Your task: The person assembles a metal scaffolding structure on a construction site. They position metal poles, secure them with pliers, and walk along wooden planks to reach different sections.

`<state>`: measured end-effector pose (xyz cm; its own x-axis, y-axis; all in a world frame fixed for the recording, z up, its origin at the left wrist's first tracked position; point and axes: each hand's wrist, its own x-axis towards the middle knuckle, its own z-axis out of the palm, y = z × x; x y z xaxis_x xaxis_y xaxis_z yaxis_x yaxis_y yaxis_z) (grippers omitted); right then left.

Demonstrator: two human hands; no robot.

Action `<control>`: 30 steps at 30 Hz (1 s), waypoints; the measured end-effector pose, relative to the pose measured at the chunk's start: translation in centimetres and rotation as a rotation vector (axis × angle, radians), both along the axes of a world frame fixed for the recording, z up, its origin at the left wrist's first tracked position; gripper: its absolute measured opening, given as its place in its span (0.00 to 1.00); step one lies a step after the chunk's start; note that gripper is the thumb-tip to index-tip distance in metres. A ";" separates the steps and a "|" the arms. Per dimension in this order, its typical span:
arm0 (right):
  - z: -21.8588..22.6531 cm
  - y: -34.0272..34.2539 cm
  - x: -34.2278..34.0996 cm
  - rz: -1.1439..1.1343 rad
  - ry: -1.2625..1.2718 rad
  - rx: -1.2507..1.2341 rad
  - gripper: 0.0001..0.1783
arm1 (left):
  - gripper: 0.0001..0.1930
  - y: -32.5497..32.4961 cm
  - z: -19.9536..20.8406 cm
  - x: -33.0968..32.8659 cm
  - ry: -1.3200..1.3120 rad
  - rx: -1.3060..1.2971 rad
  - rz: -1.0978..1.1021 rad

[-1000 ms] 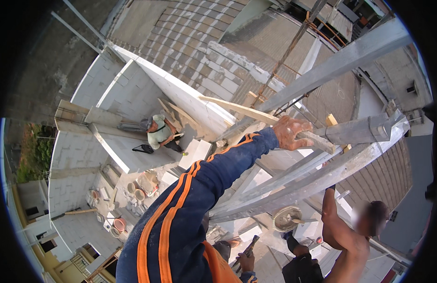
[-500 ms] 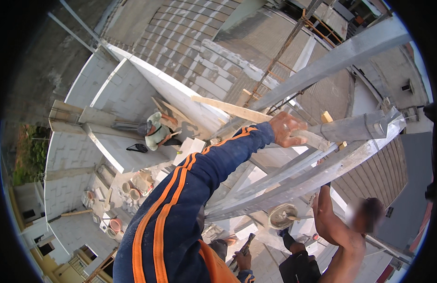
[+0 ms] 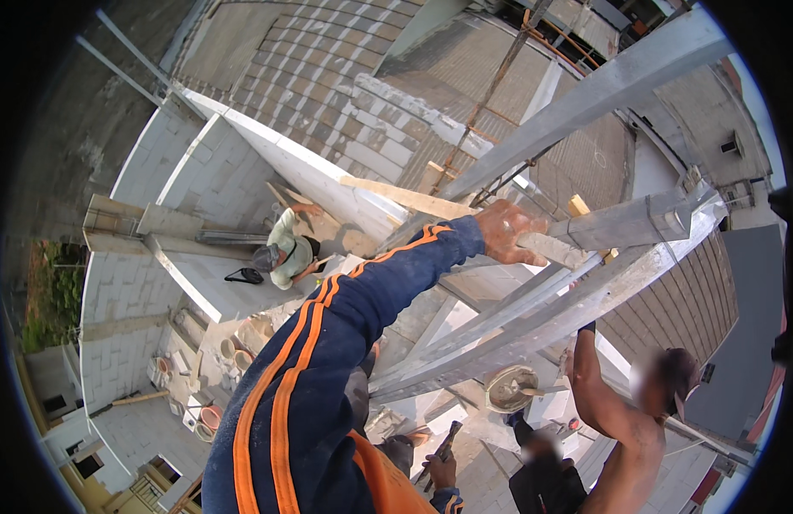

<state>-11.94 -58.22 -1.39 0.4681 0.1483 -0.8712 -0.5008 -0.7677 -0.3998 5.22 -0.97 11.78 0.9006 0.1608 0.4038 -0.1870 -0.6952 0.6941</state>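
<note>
Batten [image 3: 557, 250], stiff and light by look, suits mid-length grip; left hand [image 3: 508, 233] wraps it, right hand [image 3: 442, 471] clasps tool [image 3: 450, 437], type unclear.

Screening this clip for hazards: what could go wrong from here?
The wooden piece could slip from the left hand's grip.

The right hand might drop its tool.

If the metal beam shifted, it could hit the co-worker whose arm reaches up beside it.
</note>
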 end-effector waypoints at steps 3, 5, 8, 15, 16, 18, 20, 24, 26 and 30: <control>-0.4 -0.3 -0.1 -0.031 -0.014 0.012 0.12 | 0.34 0.4 0.4 -0.1 0.071 -0.037 -0.072; -0.6 -0.4 -0.2 -0.026 -0.053 0.007 0.12 | 0.34 0.5 0.6 -0.2 0.072 -0.050 -0.080; -0.7 -0.3 -0.1 0.012 -0.032 0.002 0.12 | 0.34 0.3 0.7 -0.6 0.046 -0.056 -0.055; 0.1 0.1 0.2 -0.070 -0.021 0.000 0.15 | 0.35 -0.4 0.3 -0.5 0.017 -0.023 0.022; 0.1 0.1 0.2 -0.057 -0.020 -0.013 0.15 | 0.35 -0.4 0.2 -0.5 0.014 -0.010 0.036; 0.1 0.2 0.0 -0.042 -0.022 -0.009 0.15 | 0.35 -0.4 0.1 -0.4 0.021 -0.003 0.023; 0.1 0.2 -0.1 -0.037 -0.030 0.023 0.15 | 0.36 -0.3 0.0 -0.3 0.035 0.003 0.009; 0.5 0.1 -0.2 -0.035 -0.030 -0.030 0.14 | 0.36 -0.2 -0.1 -0.2 0.015 0.011 -0.002; 0.6 0.1 -0.2 -0.036 -0.028 -0.019 0.14 | 0.36 -0.2 -0.3 -0.1 -0.004 0.011 -0.002; 0.5 0.0 -0.2 -0.010 -0.024 -0.022 0.12 | 0.34 -0.3 -0.6 0.0 -0.096 0.030 0.002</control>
